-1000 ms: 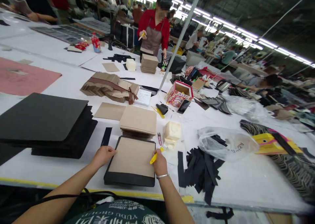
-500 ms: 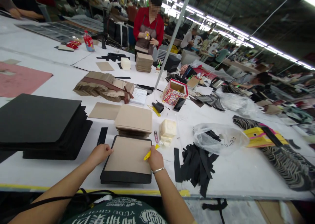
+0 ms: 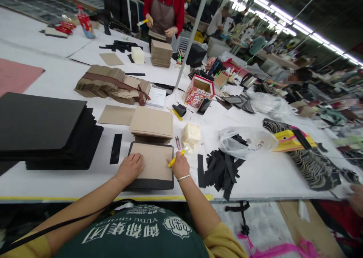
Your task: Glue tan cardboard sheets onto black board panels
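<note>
A beige board (image 3: 155,163) lies on black sheets (image 3: 150,184) in front of me, with a dark margin showing at the near side. My left hand (image 3: 131,169) rests flat on the board's left part, fingers stretched. My right hand (image 3: 181,167), at the board's right edge, grips a yellow-handled brush (image 3: 172,162), bristles pointing up and right. Just beyond the bristles sits a whitish block-shaped container (image 3: 191,133), with small thread snips (image 3: 177,143) beside it. A stack of beige boards (image 3: 151,122) stands directly behind the work. One black strip (image 3: 116,148) lies to the left.
A tall stack of black sheets (image 3: 42,125) fills the left. Loose black strips (image 3: 222,169) and a plastic bag (image 3: 246,142) lie right. A metal pole (image 3: 193,38) rises behind a red box (image 3: 199,89). Across the table a co-worker (image 3: 163,12) holds a brush.
My left hand has moved from the board's left edge onto its surface and flattened out. The right hand still holds the brush. The view has tilted downward; the co-worker's brush hand has moved left.
</note>
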